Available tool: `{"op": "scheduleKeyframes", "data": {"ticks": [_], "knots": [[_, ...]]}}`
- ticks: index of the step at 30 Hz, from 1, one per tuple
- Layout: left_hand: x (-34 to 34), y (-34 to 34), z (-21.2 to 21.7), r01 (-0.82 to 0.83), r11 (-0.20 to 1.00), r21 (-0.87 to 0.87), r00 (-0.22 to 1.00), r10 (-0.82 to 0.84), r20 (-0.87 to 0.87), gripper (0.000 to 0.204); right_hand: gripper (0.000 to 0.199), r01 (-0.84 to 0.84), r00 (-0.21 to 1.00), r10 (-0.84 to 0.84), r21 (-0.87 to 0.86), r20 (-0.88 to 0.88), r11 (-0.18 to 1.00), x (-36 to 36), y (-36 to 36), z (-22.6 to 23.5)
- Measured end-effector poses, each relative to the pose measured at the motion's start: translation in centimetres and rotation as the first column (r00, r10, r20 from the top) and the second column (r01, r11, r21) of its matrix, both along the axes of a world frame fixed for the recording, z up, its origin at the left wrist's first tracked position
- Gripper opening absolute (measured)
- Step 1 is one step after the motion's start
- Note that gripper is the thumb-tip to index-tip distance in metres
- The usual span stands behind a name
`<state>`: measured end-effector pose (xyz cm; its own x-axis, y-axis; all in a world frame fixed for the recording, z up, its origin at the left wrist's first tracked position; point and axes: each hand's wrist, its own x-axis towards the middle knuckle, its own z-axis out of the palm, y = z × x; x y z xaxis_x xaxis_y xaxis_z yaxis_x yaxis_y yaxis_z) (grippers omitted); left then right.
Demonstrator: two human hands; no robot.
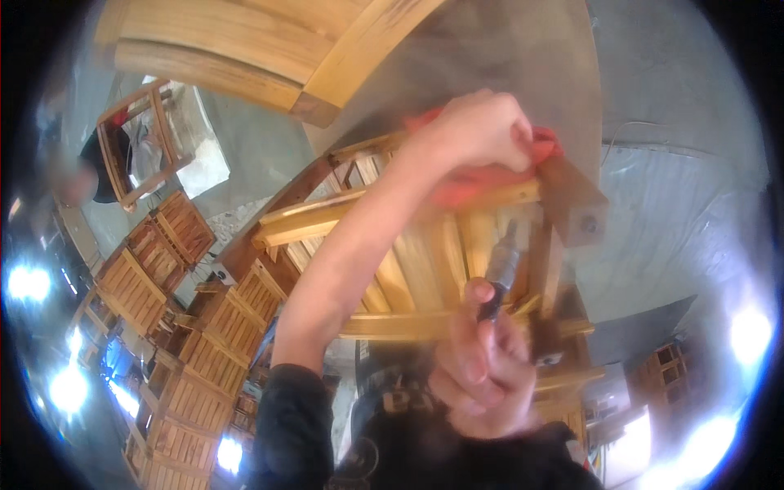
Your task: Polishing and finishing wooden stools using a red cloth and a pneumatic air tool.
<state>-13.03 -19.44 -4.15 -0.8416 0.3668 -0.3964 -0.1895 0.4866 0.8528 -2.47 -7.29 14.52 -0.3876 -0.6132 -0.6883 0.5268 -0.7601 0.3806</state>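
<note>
My left hand (494,131) reaches across to the far side of a slatted wooden furniture frame (408,325). Its fingers are curled closed on a red cloth (469,189), which lies over the frame's upper rail and is blurred. The cloth touches the square end of a wooden leg (584,224). Nearer to me, my right hand (482,376) grips a slim hand-held driver tool (500,273) with a dark body, a silver collar and a thin tip pointing up and away. Its tip hangs in front of the slats; whether it touches them I cannot tell. The tool's lower part is hidden by my fingers.
Another wooden panel (237,49) stands close at the top left. Stacked slatted wooden pieces (212,359) fill the left side. Farther off at the left, a person holds a wooden frame (104,155). A brown sheet (547,65) lies on the grey floor (670,212).
</note>
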Motion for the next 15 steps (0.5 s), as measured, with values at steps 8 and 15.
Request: {"op": "scheduleKeyframes", "data": {"ticks": [8, 15], "knots": [[2.9, -5.5, 0.8, 0.087, 0.989, -0.121, 0.972, -0.058, 0.226, 0.039, 0.020, -0.104, 0.992, 0.110, 0.098, -0.058, 0.990, 1.3, -0.7, 0.1], [6.7, -7.7, 1.5, 0.047, 0.951, -0.304, 0.998, -0.056, -0.020, 0.025, 0.024, -0.122, 0.990, 0.126, 0.064, -0.062, 0.991, 2.5, -1.9, -1.0]]}}
